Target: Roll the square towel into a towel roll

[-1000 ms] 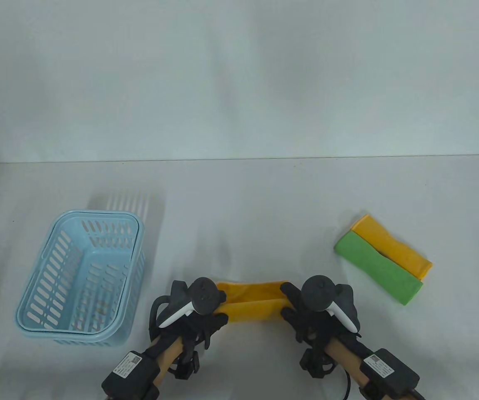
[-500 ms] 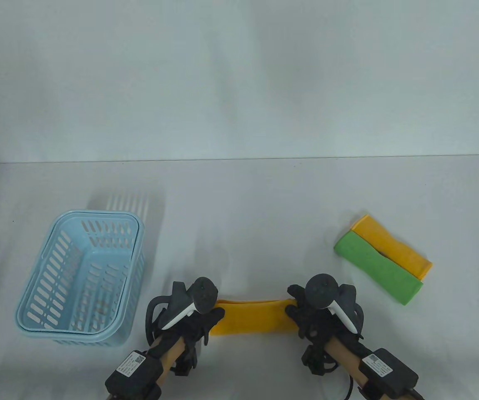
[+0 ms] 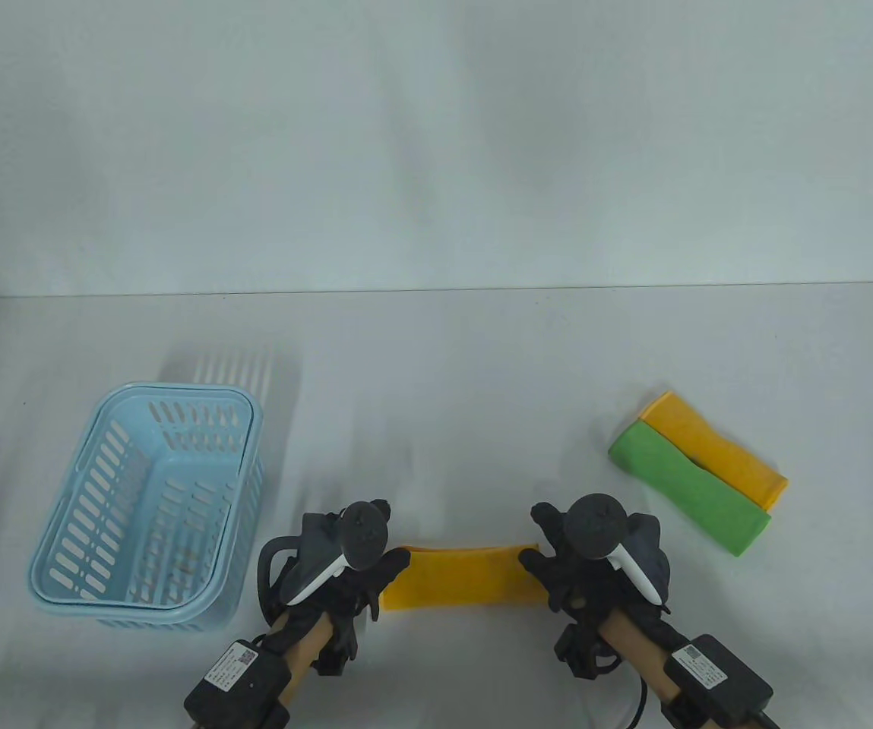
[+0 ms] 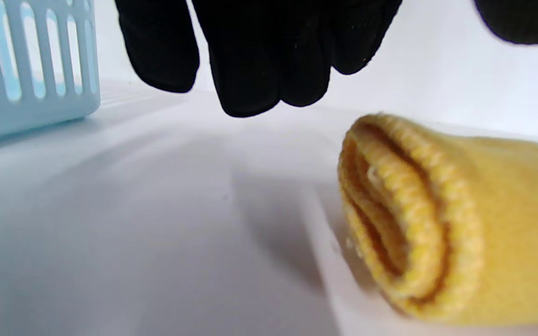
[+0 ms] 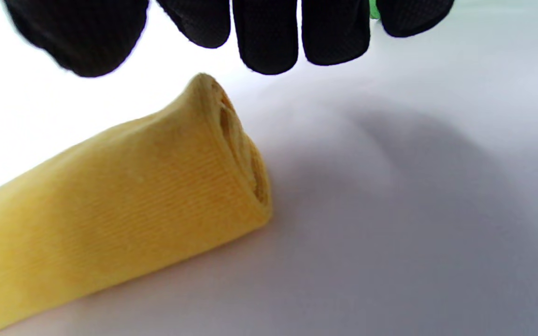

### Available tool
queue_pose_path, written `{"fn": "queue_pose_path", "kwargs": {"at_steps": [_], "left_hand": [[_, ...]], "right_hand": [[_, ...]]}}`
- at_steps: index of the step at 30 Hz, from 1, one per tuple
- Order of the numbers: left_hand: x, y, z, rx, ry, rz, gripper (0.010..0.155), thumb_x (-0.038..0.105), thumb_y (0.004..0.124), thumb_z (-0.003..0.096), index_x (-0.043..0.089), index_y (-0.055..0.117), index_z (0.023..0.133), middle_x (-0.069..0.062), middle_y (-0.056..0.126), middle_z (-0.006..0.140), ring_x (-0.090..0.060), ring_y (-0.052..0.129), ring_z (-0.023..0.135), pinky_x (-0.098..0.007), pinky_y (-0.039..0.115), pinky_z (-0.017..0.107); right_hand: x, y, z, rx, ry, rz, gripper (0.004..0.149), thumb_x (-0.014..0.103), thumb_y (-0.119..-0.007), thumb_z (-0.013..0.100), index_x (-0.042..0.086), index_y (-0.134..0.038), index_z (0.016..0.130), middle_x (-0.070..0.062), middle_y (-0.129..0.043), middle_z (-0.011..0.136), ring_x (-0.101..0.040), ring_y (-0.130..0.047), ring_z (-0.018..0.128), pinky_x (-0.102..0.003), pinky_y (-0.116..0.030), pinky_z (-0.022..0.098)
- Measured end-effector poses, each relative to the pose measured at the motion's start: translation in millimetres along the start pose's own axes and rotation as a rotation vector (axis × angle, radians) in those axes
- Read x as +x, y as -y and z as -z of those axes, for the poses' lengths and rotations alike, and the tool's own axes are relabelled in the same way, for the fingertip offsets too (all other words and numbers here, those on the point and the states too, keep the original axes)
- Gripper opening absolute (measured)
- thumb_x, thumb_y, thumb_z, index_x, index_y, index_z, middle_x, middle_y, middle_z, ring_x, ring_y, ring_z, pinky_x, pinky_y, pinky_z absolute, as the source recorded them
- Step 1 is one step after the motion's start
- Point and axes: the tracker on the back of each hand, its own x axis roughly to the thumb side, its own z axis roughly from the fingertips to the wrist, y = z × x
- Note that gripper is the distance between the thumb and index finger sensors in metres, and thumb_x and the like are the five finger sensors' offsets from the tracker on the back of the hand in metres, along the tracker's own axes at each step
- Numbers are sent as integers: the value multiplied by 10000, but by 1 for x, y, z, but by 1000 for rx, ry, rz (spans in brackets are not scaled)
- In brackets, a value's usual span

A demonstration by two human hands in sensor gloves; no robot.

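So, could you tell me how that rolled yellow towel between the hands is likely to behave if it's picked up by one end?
The yellow towel roll is soft knit cloth, so it would probably sag. Its end shows loose layers with nothing securing them, so it may unroll. It looks flattened, so rolling away seems unlikely.

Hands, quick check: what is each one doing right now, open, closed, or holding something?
Left hand: open, fingers hang above the table beside the yellow towel roll, holding nothing.
Right hand: open, fingers above the roll's other end, holding nothing.
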Motion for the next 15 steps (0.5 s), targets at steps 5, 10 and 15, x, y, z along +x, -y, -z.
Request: {"fn": "queue_pose_path", "kwargs": {"at_steps": [5,10,15], "left_hand": [[4,-9,-5,46,33,21,829,682,686,317,341,529,1056,62,675,1079,-251,792,978,-537,659,736],[6,-23,-14,119,59,9,838,689,687,313,342,527,1059,57,658,1090,-258,774,989,-545,649,740],[5,-37,-22,172,81,-27,834,685,688,317,340,528,1059,51,654,1092,-269,770,989,-550,647,737]], "right_hand": [[7,3,-5,-21,47,-16,757,567,-787,297,370,-498,969,50,-615,1031,-322,-604,996,-590,-531,706],[21,5,-15,-14,181,-52,806,542,-803,297,379,-406,980,75,-428,1095,-310,-429,1063,-607,-405,747],[49,-4,-29,33,330,-131,813,531,-788,310,378,-359,984,83,-356,1107,-309,-353,1082,-613,-368,752]]}}
